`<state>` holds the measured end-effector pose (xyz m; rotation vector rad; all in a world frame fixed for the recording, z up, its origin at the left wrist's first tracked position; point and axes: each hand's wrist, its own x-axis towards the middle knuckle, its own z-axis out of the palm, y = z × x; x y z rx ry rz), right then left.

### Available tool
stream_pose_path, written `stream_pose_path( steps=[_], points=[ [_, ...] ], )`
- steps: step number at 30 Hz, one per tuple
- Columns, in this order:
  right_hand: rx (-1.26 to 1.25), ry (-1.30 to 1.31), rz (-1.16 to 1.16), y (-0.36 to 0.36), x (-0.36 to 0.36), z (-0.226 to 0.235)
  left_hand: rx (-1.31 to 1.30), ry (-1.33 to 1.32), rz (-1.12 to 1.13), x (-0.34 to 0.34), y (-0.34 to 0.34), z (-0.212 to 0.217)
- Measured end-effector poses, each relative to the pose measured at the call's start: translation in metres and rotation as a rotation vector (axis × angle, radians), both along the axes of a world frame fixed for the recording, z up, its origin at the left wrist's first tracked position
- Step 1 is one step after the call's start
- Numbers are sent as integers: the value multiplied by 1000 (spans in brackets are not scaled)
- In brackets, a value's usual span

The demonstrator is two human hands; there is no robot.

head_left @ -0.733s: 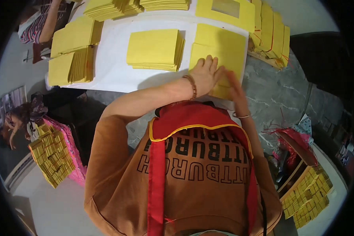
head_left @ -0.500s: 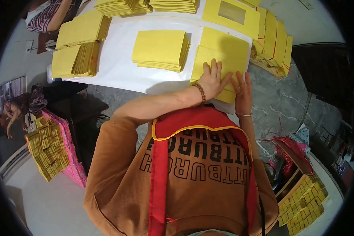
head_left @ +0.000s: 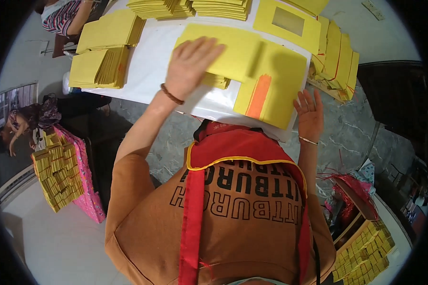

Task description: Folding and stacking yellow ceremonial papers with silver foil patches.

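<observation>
We work at a white-covered table [head_left: 152,57] above a grey marbled floor [head_left: 342,123]. The upper frame edge cuts off a co-worker's arm [head_left: 81,19]. A yellow paper sheet [head_left: 235,47] mostly hides the paper stack [head_left: 217,80] beneath. Our blurred left hand [head_left: 190,64] overlies this sheet, fingers extended; we cannot tell whether it grips. Our right hand [head_left: 311,111] is open beside the orange-striped sheet [head_left: 283,85].
</observation>
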<state>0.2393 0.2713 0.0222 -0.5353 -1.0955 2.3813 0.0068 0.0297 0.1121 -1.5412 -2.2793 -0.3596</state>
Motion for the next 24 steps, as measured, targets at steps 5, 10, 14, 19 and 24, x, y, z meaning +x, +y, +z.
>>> stream_pose_path(
  steps=[5,10,14,19,24],
  points=[
    [-4,-200,-111,-3,-5,-2,-160,-234,20,-25,-47,-74],
    [40,-335,-151,-4,-3,-6,-250,-247,61,-12,-44,-93],
    [50,-437,-204,-12,-6,-5,-248,-198,100,-4,-50,-108],
    [428,-525,-156,-14,-8,1,-302,-226,73,-8,-48,-88],
    [778,-422,158,-16,-5,2,-334,-241,72,-4,-38,-48]
  ],
)
